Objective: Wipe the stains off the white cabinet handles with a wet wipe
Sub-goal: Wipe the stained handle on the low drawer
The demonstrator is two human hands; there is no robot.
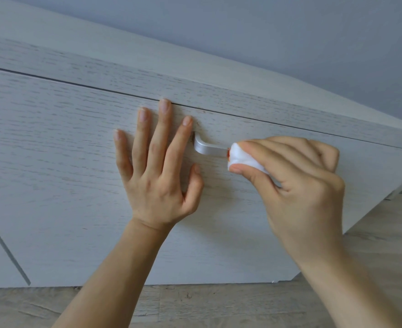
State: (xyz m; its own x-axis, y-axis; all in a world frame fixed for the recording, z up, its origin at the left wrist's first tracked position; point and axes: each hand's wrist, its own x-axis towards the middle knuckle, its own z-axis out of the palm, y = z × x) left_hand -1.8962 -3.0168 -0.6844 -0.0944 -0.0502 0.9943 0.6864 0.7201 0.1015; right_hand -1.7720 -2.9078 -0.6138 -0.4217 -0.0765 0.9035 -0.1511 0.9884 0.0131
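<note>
A silver-white cabinet handle (207, 147) sticks out of the white wood-grain drawer front (53, 143). My right hand (297, 185) pinches a bunched white wet wipe (240, 157) around the handle's right part, which is hidden under it. An orange-red stain shows at the wipe's left edge, where it meets the handle. My left hand (157, 162) lies flat on the drawer front just left of the handle, fingers spread and straight, the index fingertip close to the handle's left end.
The cabinet top edge (195, 91) runs diagonally above the drawer, with a grey-blue wall (290, 31) behind. Wood-look flooring (195, 304) lies below. A thin grey gap or strip (6, 249) slants at the lower left of the cabinet front.
</note>
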